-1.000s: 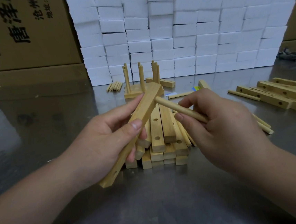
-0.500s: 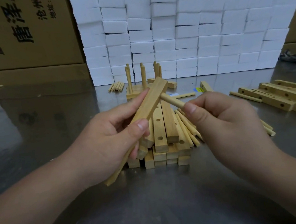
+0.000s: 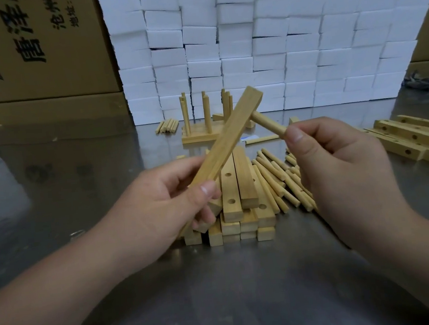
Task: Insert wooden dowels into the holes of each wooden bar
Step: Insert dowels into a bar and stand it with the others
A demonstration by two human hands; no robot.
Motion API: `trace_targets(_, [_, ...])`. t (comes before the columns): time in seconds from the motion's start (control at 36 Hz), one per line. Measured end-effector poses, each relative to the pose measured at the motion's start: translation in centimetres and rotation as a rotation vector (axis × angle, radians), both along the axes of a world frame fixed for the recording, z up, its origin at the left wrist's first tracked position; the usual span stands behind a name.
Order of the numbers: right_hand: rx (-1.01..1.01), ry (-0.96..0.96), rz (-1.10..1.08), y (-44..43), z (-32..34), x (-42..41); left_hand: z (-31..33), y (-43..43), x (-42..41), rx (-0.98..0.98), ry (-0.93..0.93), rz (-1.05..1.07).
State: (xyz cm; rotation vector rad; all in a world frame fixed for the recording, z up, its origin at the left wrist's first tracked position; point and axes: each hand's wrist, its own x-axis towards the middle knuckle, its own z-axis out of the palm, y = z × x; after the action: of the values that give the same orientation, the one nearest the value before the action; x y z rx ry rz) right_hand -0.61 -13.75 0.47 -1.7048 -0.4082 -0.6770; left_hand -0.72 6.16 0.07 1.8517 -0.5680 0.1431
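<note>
My left hand [image 3: 160,207] grips a long wooden bar [image 3: 229,137] near its lower end; the bar slants up to the right. A wooden dowel [image 3: 267,125] sticks out of the bar's right side near the top end, and my right hand [image 3: 340,173] pinches the dowel's outer end. Under my hands lies a stack of drilled bars [image 3: 238,207]. To its right lies a heap of loose dowels [image 3: 280,179]. Behind stand bars with upright dowels in them [image 3: 204,126].
More drilled bars [image 3: 415,140] lie at the right on the metal table [image 3: 220,292]. A small bundle of dowels [image 3: 167,126] lies at the back. A wall of white blocks [image 3: 262,45] and cardboard boxes [image 3: 32,49] close off the far edge.
The dowel's tip has gone into the bar's side near its top end. My right hand has slid back along the dowel to its outer end and risen a little.
</note>
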Motion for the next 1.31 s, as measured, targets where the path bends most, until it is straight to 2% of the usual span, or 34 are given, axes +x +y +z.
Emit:
trace_targets(0.11, [0.012, 0.013, 0.021, 0.0, 0.0, 0.1, 0.0, -0.3, -0.1, 0.013, -0.040, 0.040])
trace_targets(0.19, [0.126, 0.068, 0.107, -0.1, 0.2, 0.0, -0.2, -0.3, 0.3, 0.000, -0.056, 0.114])
trace_targets(0.28, [0.174, 0.094, 0.131, -0.4, 0.4, 0.0, -0.1, -0.3, 0.6, -0.089, -0.056, 0.188])
trace_targets(0.47, [0.008, 0.081, 0.053, 0.4, -0.6, 0.7, -0.7, -0.8, 0.6, -0.091, 0.007, 0.176])
trace_targets(0.58, [0.134, 0.083, 0.059, -0.8, -0.1, 1.0, -0.2, -0.6, 0.6, -0.139, 0.013, 0.158])
trace_targets(0.69, [0.271, 0.120, 0.139, -1.0, 0.1, 1.2, -0.5, -0.4, 0.6, -0.090, 0.021, 0.135])
trace_targets(0.81, [0.276, 0.096, 0.149, -1.0, 0.0, 1.4, -0.6, -0.3, 0.6, -0.046, 0.017, 0.113])
trace_targets(0.94, [0.184, 0.027, 0.144, -0.7, 0.4, 0.5, -0.7, -0.3, 0.4, -0.010, -0.002, 0.077])
trace_targets(1.03, [0.028, -0.007, 0.070, -1.0, 0.3, 0.6, -0.6, -0.5, 0.0, -0.010, 0.005, 0.046])
trace_targets(1.19, [-0.335, 0.099, 0.063, -1.5, -0.3, 0.6, -0.4, -0.7, -0.1, 0.020, -0.002, 0.025])
trace_targets(1.31, [-0.511, -0.013, -0.075, -1.1, 0.1, 0.4, -0.3, -0.7, -0.2, 0.043, -0.054, 0.023])
